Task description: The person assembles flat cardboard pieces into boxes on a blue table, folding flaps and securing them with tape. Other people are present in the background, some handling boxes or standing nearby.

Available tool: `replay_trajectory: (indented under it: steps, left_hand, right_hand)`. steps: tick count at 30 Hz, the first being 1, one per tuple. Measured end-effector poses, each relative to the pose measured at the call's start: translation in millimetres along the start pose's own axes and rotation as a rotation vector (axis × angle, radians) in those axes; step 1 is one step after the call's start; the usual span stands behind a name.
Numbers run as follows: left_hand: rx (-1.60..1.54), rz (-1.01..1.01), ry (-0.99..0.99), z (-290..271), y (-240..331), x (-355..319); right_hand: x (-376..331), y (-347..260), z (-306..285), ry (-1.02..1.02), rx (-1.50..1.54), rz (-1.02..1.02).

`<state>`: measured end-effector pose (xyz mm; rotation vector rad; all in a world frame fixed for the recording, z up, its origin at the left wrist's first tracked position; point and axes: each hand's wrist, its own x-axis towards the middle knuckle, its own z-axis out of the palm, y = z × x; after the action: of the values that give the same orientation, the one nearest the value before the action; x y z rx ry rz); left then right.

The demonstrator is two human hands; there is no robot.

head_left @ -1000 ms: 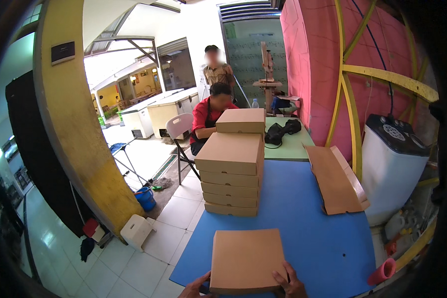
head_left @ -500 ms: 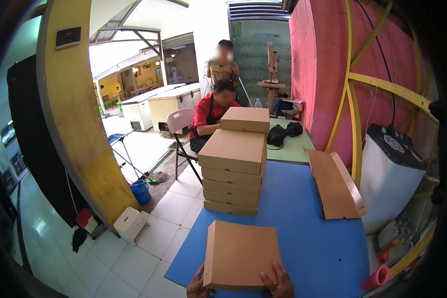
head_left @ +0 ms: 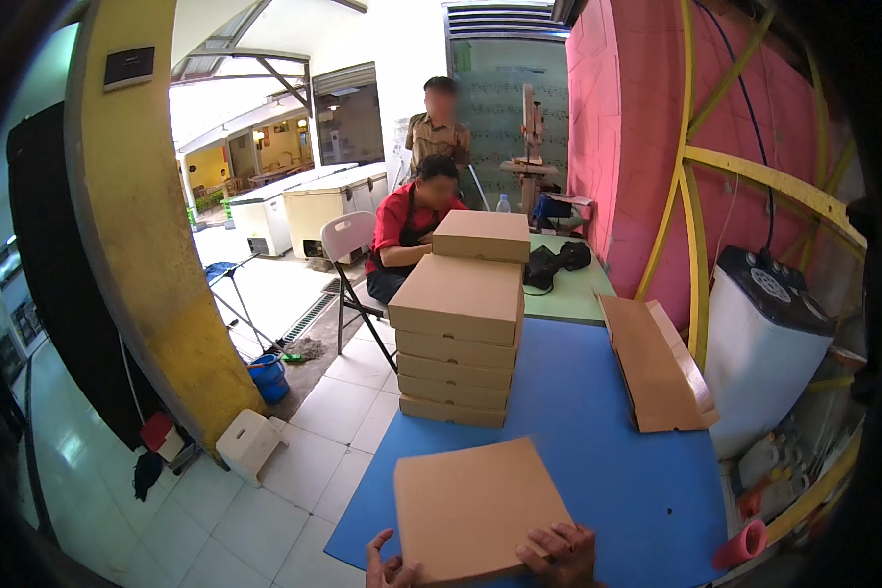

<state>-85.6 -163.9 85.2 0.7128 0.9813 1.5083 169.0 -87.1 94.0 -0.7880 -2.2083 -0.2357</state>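
Note:
A flat brown cardboard box point(head_left: 480, 510) is at the near edge of the blue table, its broad face up and turned slightly askew. My left hand point(head_left: 392, 565) is at its near left corner, with fingers curled against the side. On the near right edge, my right hand point(head_left: 562, 554) grips it with fingers over the top face; the thumb is hard to see. Beyond it stands a stack of similar closed cardboard boxes point(head_left: 451, 338), with one more box point(head_left: 481, 235) just behind the top of the stack.
An unfolded cardboard piece point(head_left: 654, 363) lies on the right of the blue table point(head_left: 598, 470). Black cloth-like items point(head_left: 556, 265) rest on the green table point(head_left: 583, 303). A person in red point(head_left: 412, 230) sits behind the stack; another person point(head_left: 438, 137) stands farther back. A white stool point(head_left: 250, 443) is left.
The box has turned counterclockwise and come a little nearer, and its left side no longer shows. Both hands have shifted with it. The view has swung slightly to the right.

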Motion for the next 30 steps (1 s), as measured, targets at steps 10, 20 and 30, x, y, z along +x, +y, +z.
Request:
replay_trajectory:
  steps: [10,20,30]
  left_hand:
    - [0.155,0.258,-0.043,-23.4,15.7,7.6]
    - [1.215,0.536,0.539,-48.5,-60.4,57.3]
    - [1.312,0.556,0.650,-47.9,-63.6,62.1]
  right_hand:
    - [116.0,51.6,-61.0,0.266,-0.234,-0.294]
    - [346.7,189.8,-3.6,0.496,-0.501,-0.197]
    - [444.4,294.8,115.1,0.261,-0.650,0.034]
